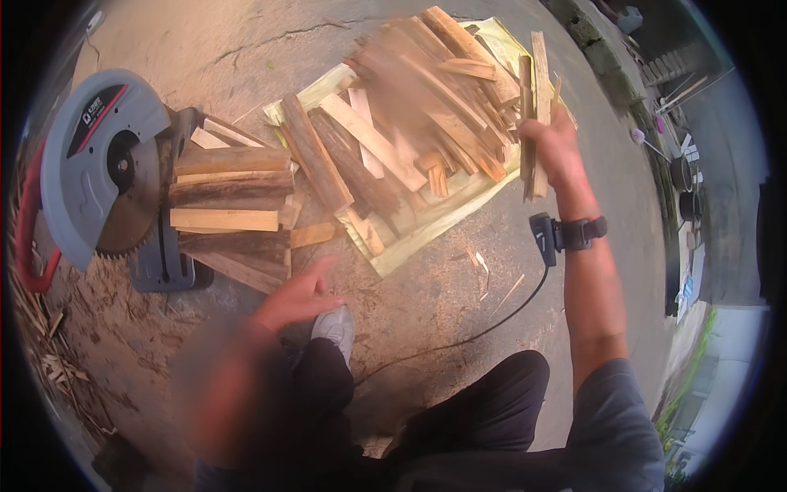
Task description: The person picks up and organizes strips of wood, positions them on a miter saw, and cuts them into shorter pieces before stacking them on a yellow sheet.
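At the right, my right hand (554, 148) is closed round a few long wooden strips (541, 82), held roughly upright beside the edge of a yellowish sheet (385, 261). A heap of split wood pieces (434, 90) lies on that sheet. My left hand (297, 297) hovers over the ground near my shoe, fingers apart and holding nothing. Just beyond it is a stack of wood pieces (225, 220) beside a grey chop saw (106, 164) with a toothed round blade. Part of my left forearm is blurred.
The saw's red handle (33, 221) curves along the far left. A black cable (492, 324) runs from the device on my right wrist toward my legs. Wood scraps (61, 369) litter the lower left. Dark round pots (682, 174) stand by the wall at right.
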The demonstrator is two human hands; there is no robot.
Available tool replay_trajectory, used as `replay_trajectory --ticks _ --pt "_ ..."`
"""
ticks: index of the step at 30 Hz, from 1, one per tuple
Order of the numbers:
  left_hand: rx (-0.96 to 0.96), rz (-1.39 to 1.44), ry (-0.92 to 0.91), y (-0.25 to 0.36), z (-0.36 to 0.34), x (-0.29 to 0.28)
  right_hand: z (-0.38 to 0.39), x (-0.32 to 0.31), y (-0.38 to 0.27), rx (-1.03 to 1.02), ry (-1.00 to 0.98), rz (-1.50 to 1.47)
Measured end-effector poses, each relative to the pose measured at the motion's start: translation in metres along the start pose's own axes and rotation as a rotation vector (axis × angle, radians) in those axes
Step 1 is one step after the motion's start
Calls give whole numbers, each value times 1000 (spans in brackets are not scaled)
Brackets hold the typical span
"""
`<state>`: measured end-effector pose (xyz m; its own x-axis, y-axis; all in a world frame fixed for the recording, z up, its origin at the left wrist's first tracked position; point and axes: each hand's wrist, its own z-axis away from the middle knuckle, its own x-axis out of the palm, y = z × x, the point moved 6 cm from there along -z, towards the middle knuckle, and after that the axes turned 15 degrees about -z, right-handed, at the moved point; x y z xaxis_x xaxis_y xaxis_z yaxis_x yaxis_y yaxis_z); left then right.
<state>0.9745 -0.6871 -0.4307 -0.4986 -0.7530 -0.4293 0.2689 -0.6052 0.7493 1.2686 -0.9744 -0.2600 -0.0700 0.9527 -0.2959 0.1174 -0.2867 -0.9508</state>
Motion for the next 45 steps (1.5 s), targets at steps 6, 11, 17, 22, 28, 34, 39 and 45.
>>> replay_trajectory --ticks 6,11,17,22,28,34,39,45 --pt "-42 247 65 -43 14 14 -147 -54 -63 -438 200 667" --pt "-159 345 163 -102 62 22 -120 -19 -50 -526 258 381" --pt "-372 238 370 -150 84 0 -22 73 -3 -308 -270 39" --pt "-602 579 670 -168 95 9 87 201 7 -53 -802 340" --pt "-528 986 861 -190 65 -6 105 315 6 -53 -1008 283" --pt "-284 1373 1000 -175 37 -28 66 382 23 -100 -906 365" --pt "-193 1498 1007 -196 19 -43 49 425 46 -30 -980 224" --pt "-165 1451 982 -204 29 -32 70 439 55 89 -1056 180"
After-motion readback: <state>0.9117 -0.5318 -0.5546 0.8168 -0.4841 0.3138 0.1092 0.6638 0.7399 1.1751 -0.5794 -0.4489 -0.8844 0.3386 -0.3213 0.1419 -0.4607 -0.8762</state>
